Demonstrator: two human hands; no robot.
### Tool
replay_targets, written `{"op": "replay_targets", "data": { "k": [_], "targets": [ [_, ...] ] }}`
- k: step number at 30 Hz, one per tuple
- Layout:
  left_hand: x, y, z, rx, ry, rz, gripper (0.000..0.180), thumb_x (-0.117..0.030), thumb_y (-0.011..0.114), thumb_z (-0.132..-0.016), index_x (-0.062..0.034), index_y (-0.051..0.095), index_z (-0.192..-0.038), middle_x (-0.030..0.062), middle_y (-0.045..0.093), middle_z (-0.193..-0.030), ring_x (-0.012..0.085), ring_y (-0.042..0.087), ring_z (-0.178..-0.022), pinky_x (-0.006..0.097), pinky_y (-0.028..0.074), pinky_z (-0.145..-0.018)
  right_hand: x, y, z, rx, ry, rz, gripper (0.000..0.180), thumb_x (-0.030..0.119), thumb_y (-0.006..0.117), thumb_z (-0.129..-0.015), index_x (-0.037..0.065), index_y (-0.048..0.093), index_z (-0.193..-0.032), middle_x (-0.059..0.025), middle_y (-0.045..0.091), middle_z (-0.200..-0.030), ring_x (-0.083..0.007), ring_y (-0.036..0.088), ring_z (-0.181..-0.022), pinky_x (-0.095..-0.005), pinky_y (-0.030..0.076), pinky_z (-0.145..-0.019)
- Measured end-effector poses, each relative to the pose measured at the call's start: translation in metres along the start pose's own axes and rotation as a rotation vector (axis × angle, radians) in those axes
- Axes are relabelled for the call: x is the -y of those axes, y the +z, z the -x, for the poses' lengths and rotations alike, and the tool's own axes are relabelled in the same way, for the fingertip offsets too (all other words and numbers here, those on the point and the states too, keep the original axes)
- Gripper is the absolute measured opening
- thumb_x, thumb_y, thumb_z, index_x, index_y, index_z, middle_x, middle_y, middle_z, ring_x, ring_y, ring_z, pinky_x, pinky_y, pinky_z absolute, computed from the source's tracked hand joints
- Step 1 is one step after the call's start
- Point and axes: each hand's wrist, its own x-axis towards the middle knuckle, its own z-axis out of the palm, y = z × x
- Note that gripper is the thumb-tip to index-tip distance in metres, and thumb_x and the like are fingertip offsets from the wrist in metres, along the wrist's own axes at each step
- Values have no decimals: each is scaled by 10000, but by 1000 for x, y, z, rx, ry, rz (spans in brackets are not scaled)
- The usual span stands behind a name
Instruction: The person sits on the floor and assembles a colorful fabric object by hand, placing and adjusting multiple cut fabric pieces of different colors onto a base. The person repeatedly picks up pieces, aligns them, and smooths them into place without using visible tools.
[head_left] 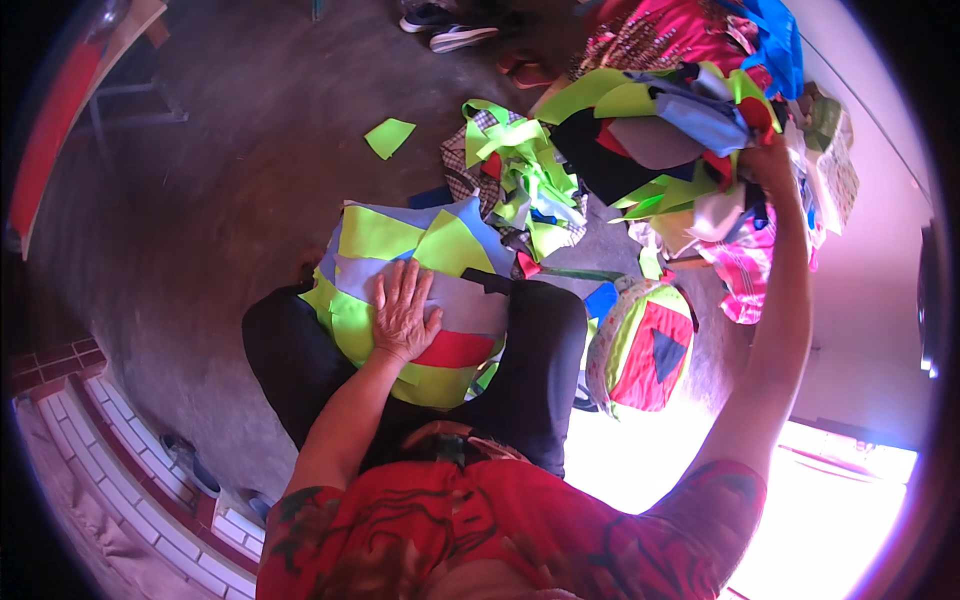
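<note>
Across my lap lies a round patchwork piece (462, 312) of lime, grey-blue and red cloth. My left hand (402, 312) rests flat on it, fingers stretched and slightly apart, holding nothing. Out to the far right, my right hand (768, 166) grips the edge of a heap of fabric scraps (655, 143) in lime, black, grey, blue and red. Its fingertips are partly hidden among the cloth, so I cannot tell exactly which scraps are between them.
A second scrap heap (528, 170) lies ahead of my knees, partly on checked cloth. One lime scrap (389, 137) is alone on the floor. Beside my right knee stands a rounded patchwork item (650, 350). Shoes (463, 38) sit at the back; tiled steps (125, 440) are at left.
</note>
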Motion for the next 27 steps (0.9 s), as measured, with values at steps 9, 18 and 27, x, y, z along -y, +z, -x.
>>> {"op": "replay_targets", "data": {
  "k": [9,18,27],
  "targets": [
    [-4,1,-2,-14,47,-120,665,-414,524,-835,-115,382,-1412,118,274,-1509,287,181,-1422,494,71,-1142,81,-134,143,-200,184,193,420,72,700,-725,32,606,-1133,-73,662,-1001,-145,596,-965,-291,459,-844],
    [-6,3,0,-27,64,-134,642,-396,527,-840,-113,391,-1400,107,293,-1500,285,217,-1409,492,109,-1141,-35,-61,326,-235,309,250,337,4,590,-694,12,628,-1029,-129,659,-873,-172,621,-826,-351,494,-754],
    [-3,6,2,-48,72,-190,625,-399,494,-860,-113,382,-1404,108,287,-1502,287,195,-1416,488,92,-1146,-96,100,411,-175,678,440,430,125,540,-803,172,547,-1231,-193,549,-1152,-395,539,-1060,-482,446,-868]
  ]
}}
